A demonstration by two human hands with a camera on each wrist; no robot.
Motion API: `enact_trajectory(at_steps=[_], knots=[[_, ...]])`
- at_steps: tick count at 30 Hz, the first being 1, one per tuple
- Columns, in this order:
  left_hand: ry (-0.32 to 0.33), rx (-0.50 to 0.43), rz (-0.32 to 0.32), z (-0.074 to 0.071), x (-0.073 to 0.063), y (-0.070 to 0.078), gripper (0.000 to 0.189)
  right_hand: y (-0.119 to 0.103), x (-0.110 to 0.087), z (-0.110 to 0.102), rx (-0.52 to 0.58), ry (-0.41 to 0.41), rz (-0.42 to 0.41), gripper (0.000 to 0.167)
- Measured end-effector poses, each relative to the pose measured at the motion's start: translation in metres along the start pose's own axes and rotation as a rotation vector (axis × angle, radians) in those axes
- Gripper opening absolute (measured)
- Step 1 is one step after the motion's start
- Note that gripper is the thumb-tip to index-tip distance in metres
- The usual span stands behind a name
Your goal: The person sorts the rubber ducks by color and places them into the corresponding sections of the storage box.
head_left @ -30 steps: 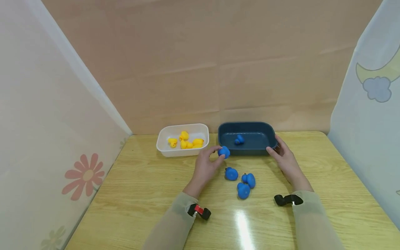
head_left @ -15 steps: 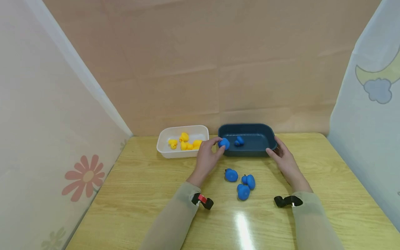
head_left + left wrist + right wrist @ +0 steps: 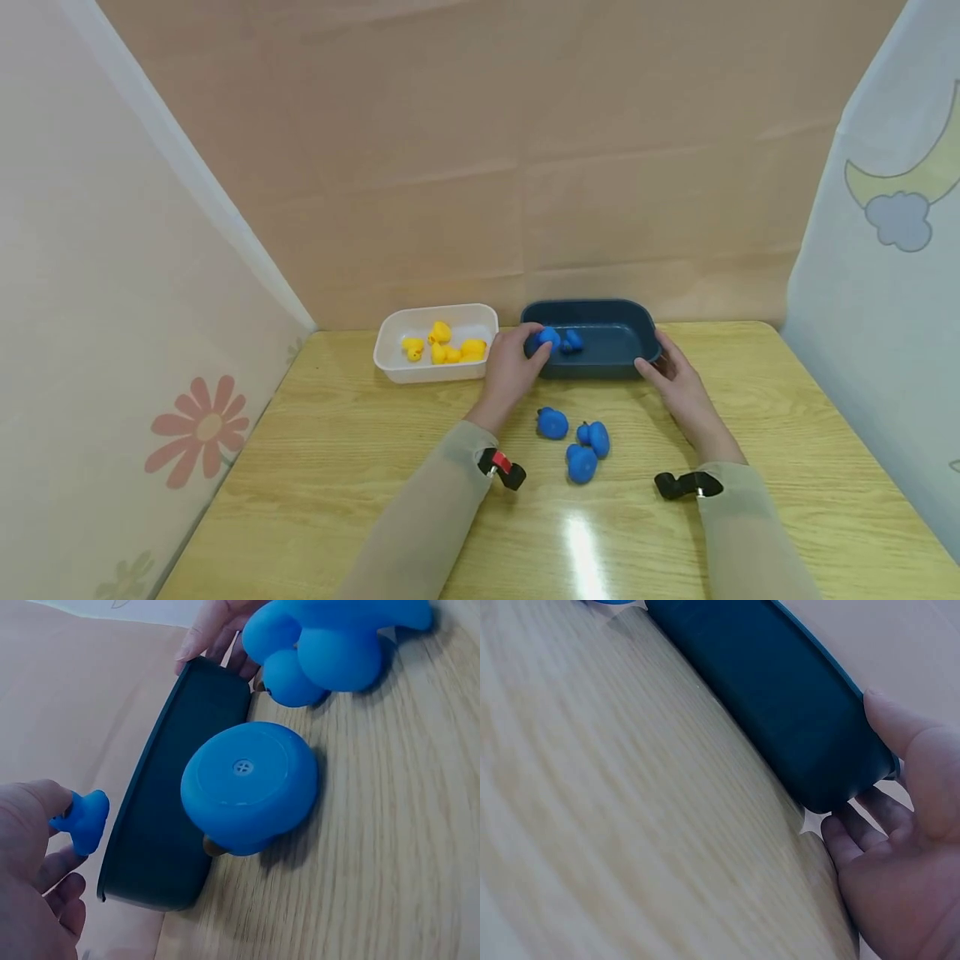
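Note:
My left hand point(image 3: 510, 371) pinches a blue rubber duck point(image 3: 550, 338) between thumb and fingertips, above the left end of a dark blue tub point(image 3: 600, 370). In the left wrist view the pinched duck point(image 3: 86, 821) hangs at the tub's rim. A second small blue duck point(image 3: 573, 341) lies inside the tub. My right hand point(image 3: 684, 396) grips the tub's right end; the right wrist view has its thumb on the rim and its fingers point(image 3: 855, 829) against the end wall. In front of the tub, three blue ducks point(image 3: 552, 423) lie tipped over on the table.
A white tub point(image 3: 435, 374) with several yellow ducks point(image 3: 440, 332) stands left of the dark one, close to my left hand. Behind both rises a tan backdrop point(image 3: 420, 208). Printed cloths point(image 3: 135, 292) flank the wooden table point(image 3: 337, 467).
My left hand has carried the pinched duck from in front of the dark tub up and rightward over its left end. My right hand keeps its grip on the tub.

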State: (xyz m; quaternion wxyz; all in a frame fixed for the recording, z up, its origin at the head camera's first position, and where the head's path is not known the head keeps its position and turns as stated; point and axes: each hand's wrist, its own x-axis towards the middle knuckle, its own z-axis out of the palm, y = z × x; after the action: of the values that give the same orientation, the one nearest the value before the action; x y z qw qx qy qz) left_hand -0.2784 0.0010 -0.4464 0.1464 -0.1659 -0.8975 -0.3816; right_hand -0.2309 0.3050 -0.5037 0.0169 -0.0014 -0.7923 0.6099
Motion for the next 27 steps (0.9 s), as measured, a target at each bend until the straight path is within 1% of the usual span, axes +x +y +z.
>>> enact_trajectory(at_steps=[6, 9, 11, 16, 22, 24, 27], knots=[[0.031, 0.017, 0.001, 0.001, 0.002, -0.002, 0.049, -0.002, 0.000, 0.001, -0.007, 0.003, 0.002, 0.095], [0.048, 0.011, 0.003, 0.001, 0.001, -0.002, 0.050, -0.003, 0.000, 0.000, -0.013, 0.006, -0.001, 0.093], [0.060, -0.012, 0.001, 0.000, -0.002, -0.003, 0.049, -0.003, -0.001, 0.000, -0.018, 0.008, -0.005, 0.093], [0.063, -0.083, -0.004, -0.005, -0.013, -0.007, 0.046, -0.004, -0.002, 0.000, -0.020, 0.011, -0.014, 0.094], [0.050, -0.119, 0.032, -0.013, -0.029, -0.013, 0.044, -0.005, -0.001, -0.001, -0.021, 0.011, -0.009, 0.094], [0.039, -0.139, 0.037, -0.016, -0.034, -0.014, 0.044, -0.005, -0.001, -0.001, -0.021, 0.011, -0.005, 0.093], [-0.003, -0.175, 0.023, -0.019, -0.043, -0.014, 0.046, -0.004, 0.000, -0.001, -0.025, 0.011, 0.001, 0.092]])
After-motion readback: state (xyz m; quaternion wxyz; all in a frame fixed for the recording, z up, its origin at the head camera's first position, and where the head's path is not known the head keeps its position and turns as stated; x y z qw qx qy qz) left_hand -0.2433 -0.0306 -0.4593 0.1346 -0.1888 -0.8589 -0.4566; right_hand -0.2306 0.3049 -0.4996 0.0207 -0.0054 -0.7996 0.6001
